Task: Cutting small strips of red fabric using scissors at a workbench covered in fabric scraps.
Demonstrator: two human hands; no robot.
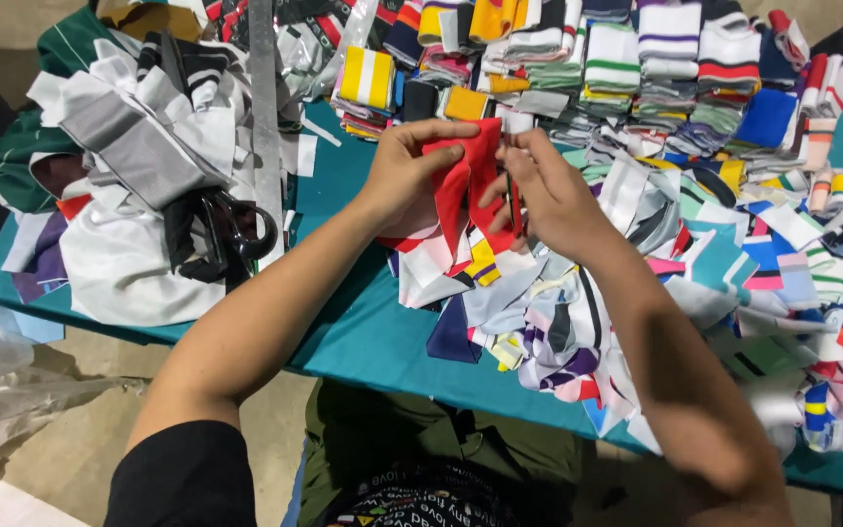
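Above a teal table (363, 342) w/ loose striped fabric scraps (578, 312), left hand (404, 174) and right hand (545, 190) pinch a creased red fabric piece (467, 176); right also grips a thin dark tool (511, 195). Folded stacks (617, 59) behind.

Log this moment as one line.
left hand: holds red cloth | right hand: on red cloth | scissors: idle on table

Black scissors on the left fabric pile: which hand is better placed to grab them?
Left, probably. The black scissors lie on the person's left side, nearer the left hand. The right hand grips the red fabric piece and would have to cross over the left arm.
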